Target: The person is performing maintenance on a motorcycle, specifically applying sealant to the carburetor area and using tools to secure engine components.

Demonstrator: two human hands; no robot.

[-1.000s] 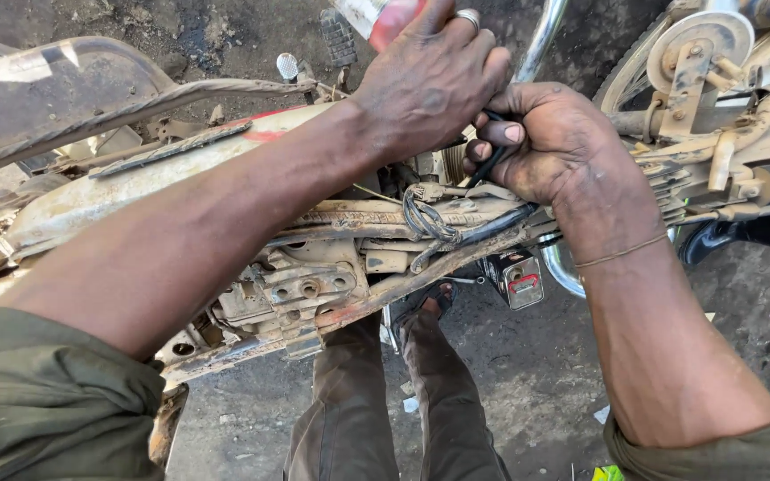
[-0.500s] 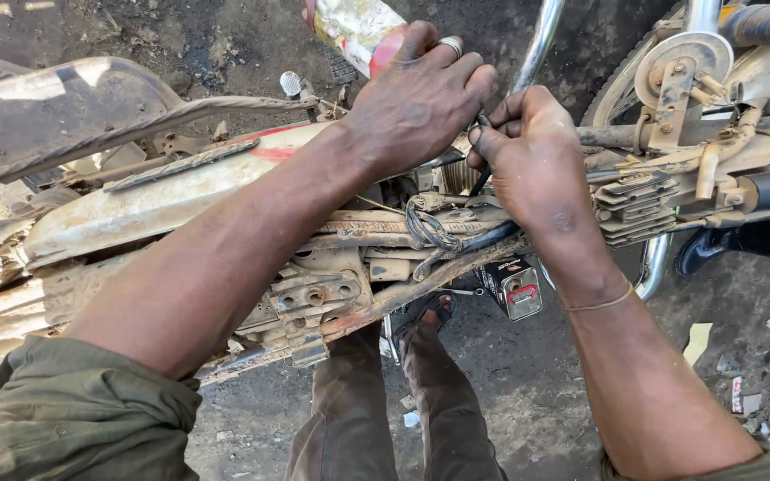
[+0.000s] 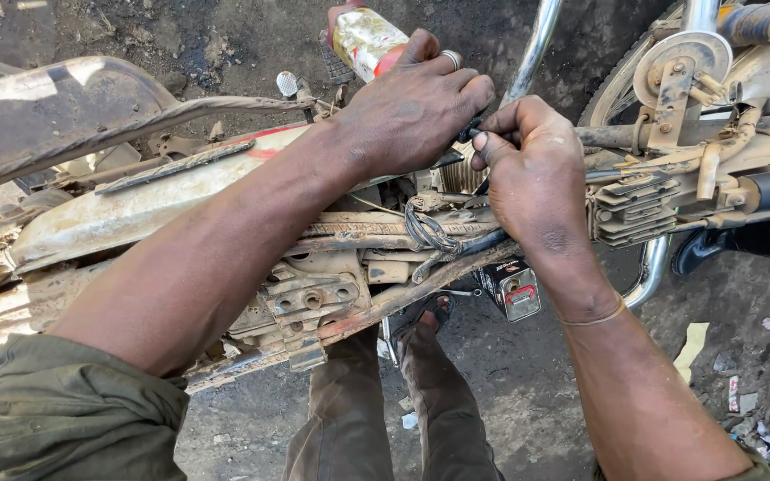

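Top-center of the frame, both hands are bunched up over the stripped, rusty motorcycle frame (image 3: 349, 233); left hand (image 3: 412, 111) is curled down over the frame w/ fingers closed on smth I can't make out underneath; right hand (image 3: 536, 178) is pinched shut around a thin dark cable (image 3: 470, 134), thumb & forefinger squeezing the end, right where the two hands meet; imo the way to do this bit well is keep the left hand steady as the anchor, feed the cable end in short pushes w/ the right, don't kink it, & keep it off the sharp engine fins (image 3: 630, 209) at mid-right; counting stuff: 2 hands, 1 ring (image 3: 452, 60) on the left one, 1 thin band (image 3: 592, 316) on the right wrist; 1 bundle of dark wires (image 3: 425, 230) knotted at center; 1 bottle (image 3: 367, 40) w/ a red & white label at top center; 1 small boxy red & black part (image 3: 510, 289) hanging under the frame, center; 1 chrome tube (image 3: 536, 40) running up top-right; 1 pulley-like disc (image 3: 683, 58) at upper right; ground is dirt w/ some litter lower right
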